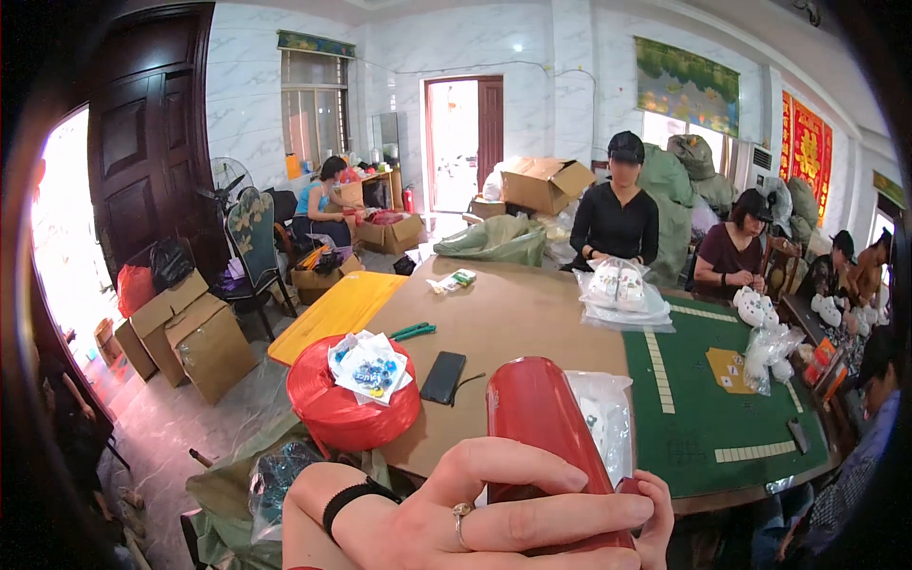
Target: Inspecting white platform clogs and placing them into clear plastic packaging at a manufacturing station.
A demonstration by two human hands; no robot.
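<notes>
My left hand point(513, 499), with a ring and a black wristband, reaches in from the lower edge. Its fingers wrap over a glossy red cylinder point(546, 418), which looks like a flask and tilts up and away from me. Behind my left fingertips, the curled fingers of my right hand point(655, 513) press at the cylinder's lower right end; most of that hand is hidden. A small dark red part point(627, 486) shows beside them. Just beyond the cylinder, a clear plastic bag point(608, 418) with something white inside lies on the table.
On the brown table point(532, 313) are a red twine roll point(351, 423) bearing a white packet point(370, 366), a black phone point(443, 377) and green-handled scissors point(413, 332). A green mat point(703, 427) covers the right. Co-workers point(616, 223) handle white shoes point(755, 307). Cardboard boxes point(209, 347) stand left.
</notes>
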